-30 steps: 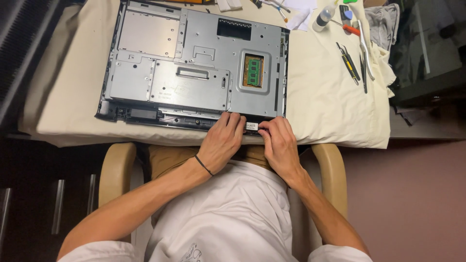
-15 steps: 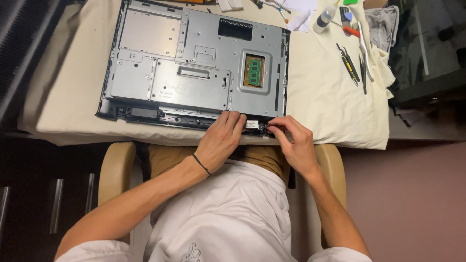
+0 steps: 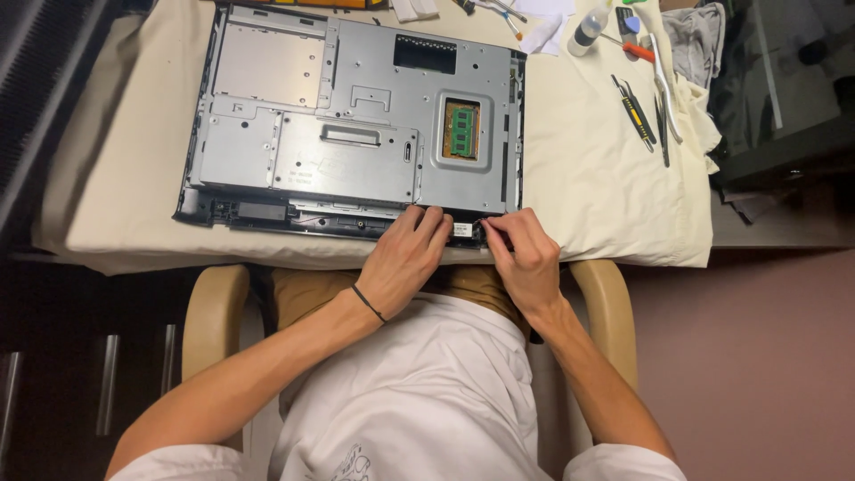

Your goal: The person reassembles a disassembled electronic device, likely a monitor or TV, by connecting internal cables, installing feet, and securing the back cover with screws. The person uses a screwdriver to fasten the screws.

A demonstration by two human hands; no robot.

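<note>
Chassis, a flat grey metal computer back with its cover off, lies face down on the cloth-covered table, its dark lower edge toward you. Your left hand rests on that lower edge near the right corner, fingers curled and pressing down on the black strip; it grips nothing that you can see. Your right hand sits just beside it at the corner, thumb and forefinger pinched together on something small by a white label; what they hold is too small to tell. The two hands are close but apart, with the label between them. A green memory module shows through an opening in the chassis, above your hands. Well off to the right on the cloth lie screwdrivers, a white pry tool and a small bottle. A black band circles your left wrist. You sit in a tan chair pulled up to the table.
</note>
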